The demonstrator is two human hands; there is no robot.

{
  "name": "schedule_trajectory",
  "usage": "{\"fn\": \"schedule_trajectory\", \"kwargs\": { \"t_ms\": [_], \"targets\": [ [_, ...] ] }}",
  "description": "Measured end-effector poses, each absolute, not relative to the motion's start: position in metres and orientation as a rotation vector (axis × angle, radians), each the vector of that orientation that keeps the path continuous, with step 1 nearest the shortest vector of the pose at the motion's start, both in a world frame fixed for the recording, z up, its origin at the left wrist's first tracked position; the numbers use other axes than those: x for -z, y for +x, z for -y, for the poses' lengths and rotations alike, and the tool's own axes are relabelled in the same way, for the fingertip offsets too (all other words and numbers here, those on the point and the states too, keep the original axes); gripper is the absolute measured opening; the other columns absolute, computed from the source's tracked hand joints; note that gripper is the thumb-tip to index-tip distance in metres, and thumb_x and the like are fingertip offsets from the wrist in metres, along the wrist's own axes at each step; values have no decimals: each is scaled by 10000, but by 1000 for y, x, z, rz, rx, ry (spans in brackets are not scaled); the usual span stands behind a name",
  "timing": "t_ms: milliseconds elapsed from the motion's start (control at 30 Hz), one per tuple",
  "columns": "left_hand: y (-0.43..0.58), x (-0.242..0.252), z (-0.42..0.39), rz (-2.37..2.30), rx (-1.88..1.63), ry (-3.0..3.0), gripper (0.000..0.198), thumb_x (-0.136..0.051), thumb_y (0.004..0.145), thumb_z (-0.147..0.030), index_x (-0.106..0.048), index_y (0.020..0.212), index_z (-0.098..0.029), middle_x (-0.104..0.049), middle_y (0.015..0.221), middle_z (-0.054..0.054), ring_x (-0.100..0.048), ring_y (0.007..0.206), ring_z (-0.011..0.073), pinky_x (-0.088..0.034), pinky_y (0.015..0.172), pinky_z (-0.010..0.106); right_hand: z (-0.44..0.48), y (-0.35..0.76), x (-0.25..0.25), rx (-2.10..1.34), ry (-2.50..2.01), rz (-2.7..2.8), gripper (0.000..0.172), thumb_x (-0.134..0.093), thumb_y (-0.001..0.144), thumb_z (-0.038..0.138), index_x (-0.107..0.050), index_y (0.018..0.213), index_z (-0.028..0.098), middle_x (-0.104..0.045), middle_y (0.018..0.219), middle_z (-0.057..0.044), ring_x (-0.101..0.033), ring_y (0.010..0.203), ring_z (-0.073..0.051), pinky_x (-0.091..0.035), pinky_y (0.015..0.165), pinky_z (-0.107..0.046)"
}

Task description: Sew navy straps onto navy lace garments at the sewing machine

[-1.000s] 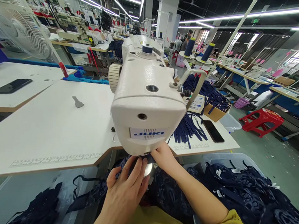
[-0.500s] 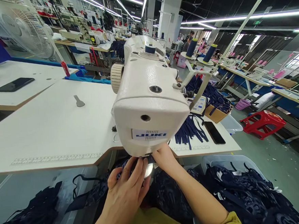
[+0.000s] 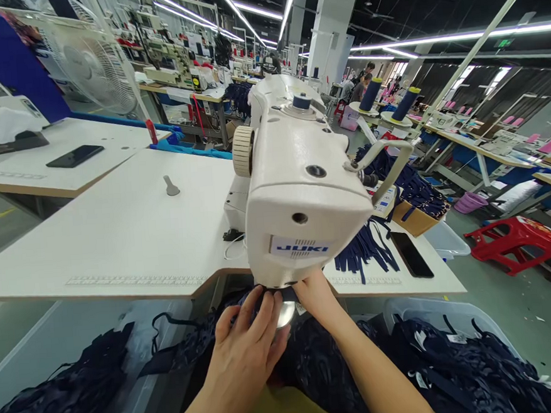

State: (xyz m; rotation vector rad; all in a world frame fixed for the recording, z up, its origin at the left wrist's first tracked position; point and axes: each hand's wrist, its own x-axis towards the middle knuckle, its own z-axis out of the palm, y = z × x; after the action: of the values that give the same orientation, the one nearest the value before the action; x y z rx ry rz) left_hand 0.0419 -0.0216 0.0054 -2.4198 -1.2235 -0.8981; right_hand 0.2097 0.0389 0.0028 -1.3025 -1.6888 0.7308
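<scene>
A white sewing machine (image 3: 303, 192) juts toward me, its head hiding the needle area. Below it, my left hand (image 3: 251, 337) has its bent fingers pressed together on dark navy fabric (image 3: 288, 295). My right hand (image 3: 316, 297) reaches under the head at the right side of the same fabric; its fingertips are hidden behind the machine. Between both hands shows a round shiny metal part (image 3: 285, 314). A navy lace garment (image 3: 315, 364) hangs below the hands over my lap.
Bins of navy garments flank me, left bin (image 3: 155, 372) and right bin (image 3: 494, 329). On the white table (image 3: 130, 229) lies a small grey metal piece (image 3: 171, 186). Navy straps (image 3: 366, 250) and a phone (image 3: 411, 255) lie right. A red stool (image 3: 516, 243) stands beyond.
The whole view has swung left, so the machine and table appear farther right. Both hands keep nearly the same place under the machine head.
</scene>
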Motion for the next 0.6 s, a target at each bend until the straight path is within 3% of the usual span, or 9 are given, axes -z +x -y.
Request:
{"fn": "schedule_trajectory", "kwargs": {
  "t_ms": [133, 267, 433, 600],
  "targets": [
    [42, -6, 23, 1237, 908, -2421, 284, -493, 914, -277, -597, 1156, -170, -691, 1096, 54, -626, 1055, 233, -321, 885, 369, -39, 209, -3, -727, -1278, 1688, 332, -490, 888, 228, -605, 1199, 240, -643, 1156, -85, -515, 1183, -263, -440, 969, -427],
    [43, -5, 25, 1244, 917, -2440, 296, -488, 919, -266, -585, 1185, -181, -686, 1108, 51, -609, 1082, 227, -321, 907, 353, -41, 210, 2, -718, -1263, 1680, 287, -503, 875, 232, -659, 1116, 232, -692, 1001, -70, -557, 1118, -260, -438, 969, -433],
    [43, -2, 27, 1265, 973, -2495, 333, -486, 924, -263, -552, 1240, -182, -672, 1160, 36, -579, 1137, 215, -311, 962, 337, -41, 213, 6, -730, -1248, 1669, 270, -505, 874, 251, -662, 1093, 227, -685, 1006, -74, -536, 1160, -257, -415, 995, -429],
    [41, 30, 28, 1318, 1174, -2519, 458, -535, 905, -221, -436, 1348, -287, -607, 1264, 26, -519, 1225, 196, -349, 1043, 341, -38, 212, 6, -801, -1270, 1585, 241, -518, 863, 282, -658, 1042, 204, -668, 1036, -82, -535, 1156, -253, -400, 994, -405]
  ]
}}
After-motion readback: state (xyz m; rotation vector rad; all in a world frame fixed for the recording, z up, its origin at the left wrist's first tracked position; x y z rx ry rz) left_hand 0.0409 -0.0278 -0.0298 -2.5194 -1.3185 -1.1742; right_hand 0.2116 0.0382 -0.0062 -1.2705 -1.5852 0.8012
